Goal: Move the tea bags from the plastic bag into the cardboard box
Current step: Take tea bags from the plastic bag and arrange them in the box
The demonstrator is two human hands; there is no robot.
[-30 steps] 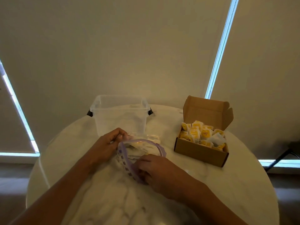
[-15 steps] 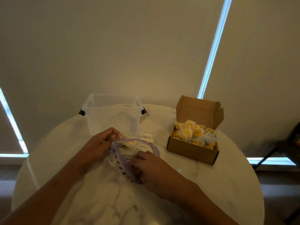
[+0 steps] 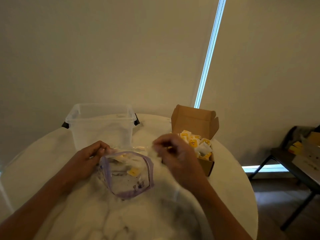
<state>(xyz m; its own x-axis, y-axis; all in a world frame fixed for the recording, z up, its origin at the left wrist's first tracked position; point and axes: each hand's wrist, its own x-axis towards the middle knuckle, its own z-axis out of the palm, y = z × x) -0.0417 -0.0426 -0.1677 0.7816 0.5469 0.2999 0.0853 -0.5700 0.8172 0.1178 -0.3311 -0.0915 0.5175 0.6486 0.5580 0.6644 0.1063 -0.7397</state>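
Pale blinds [image 3: 121, 49] behind, a round marble table [image 3: 225, 196] in front. The plastic bag [image 3: 128, 174] lies mid-table with its mouth gaping open. The left hand [image 3: 84, 160] pinches the bag's rim on its left side, fingers curled tight together. One yellow tea bag [image 3: 133, 172] shows inside it. The right hand [image 3: 174, 153] hangs blurred between bag and cardboard box [image 3: 206, 165], fingers curled; whether they pinch anything, I can't tell. The box sits by the table's right edge, lid up, with tea bags [image 3: 194, 142] heaped inside. A clear tub [image 3: 102, 129] stands at the far edge.
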